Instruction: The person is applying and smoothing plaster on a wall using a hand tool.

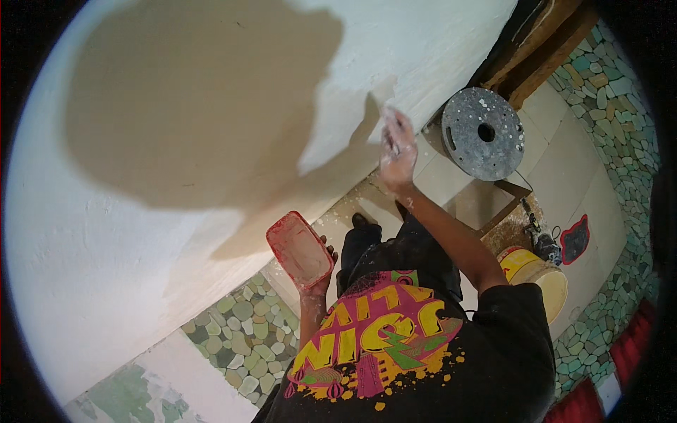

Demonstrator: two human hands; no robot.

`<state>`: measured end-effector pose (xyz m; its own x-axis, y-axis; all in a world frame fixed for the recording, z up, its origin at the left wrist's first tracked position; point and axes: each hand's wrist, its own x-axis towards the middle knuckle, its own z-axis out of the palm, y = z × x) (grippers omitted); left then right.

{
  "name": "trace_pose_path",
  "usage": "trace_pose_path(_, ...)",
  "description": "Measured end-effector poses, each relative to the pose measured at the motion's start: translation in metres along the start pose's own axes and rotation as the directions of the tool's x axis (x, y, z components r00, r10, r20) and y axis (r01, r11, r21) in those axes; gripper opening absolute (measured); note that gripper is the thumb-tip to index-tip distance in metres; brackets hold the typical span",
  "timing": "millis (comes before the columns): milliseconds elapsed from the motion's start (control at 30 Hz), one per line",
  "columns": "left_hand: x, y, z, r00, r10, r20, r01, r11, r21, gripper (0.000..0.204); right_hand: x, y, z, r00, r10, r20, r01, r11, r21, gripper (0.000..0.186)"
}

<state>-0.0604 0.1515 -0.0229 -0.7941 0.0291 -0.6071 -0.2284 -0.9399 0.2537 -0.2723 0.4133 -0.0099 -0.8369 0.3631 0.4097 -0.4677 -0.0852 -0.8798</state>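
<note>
My left hand (317, 284) is wrapped round a shallow red plastic tub (302, 250), coated inside with pale, whitish paste. The tub is held tilted in front of the white wall (395, 42), apart from it. My right hand (398, 151) is raised beside the wall to the right, its fingers pointing up and smeared white. Blur and the coating hide how far those fingers are bent and whether anything is between them. Shadows of a head and a hand fall across the wall.
A round grey, paint-spattered disc (469, 141) with a centre hole stands near the wall's foot. To the right are a yellowish bucket (550, 285), a tool with a cord (543, 243) and a red-edged dark piece (575, 240). Wooden beams (550, 49) lean at the top right; pebble-patterned flooring (247, 328) borders plain tiles.
</note>
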Motion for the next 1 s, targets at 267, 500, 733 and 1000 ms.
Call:
trace_pose_path(267, -0.012, -0.007, -0.005, 0.998, -0.023, 0.052, 0.024, 0.999, -0.026, 0.071, -0.068, 0.015, 0.073, 0.997, 0.067, 0.044, -0.065, 0.997, -0.044, 0.056)
trace_pose_path(500, -0.016, -0.005, -0.013, 1.0, 0.013, -0.021, -0.014, 0.998, -0.056, 0.073, -0.075, 0.027, 0.018, 0.931, 0.284, 0.229, -0.339, 0.906, 0.255, 0.048)
trace_pose_path(733, -0.027, -0.006, -0.026, 0.998, 0.046, -0.032, -0.048, 0.996, -0.078, 0.072, 0.005, 0.008, 0.011, 0.99, -0.063, -0.123, 0.035, 0.976, -0.214, 0.048)
trace_pose_path(1000, -0.019, -0.013, -0.03, 0.998, 0.037, -0.047, -0.042, 0.993, -0.111, 0.068, -0.046, -0.014, 0.045, 0.975, 0.116, 0.188, -0.125, 0.991, 0.038, 0.055)
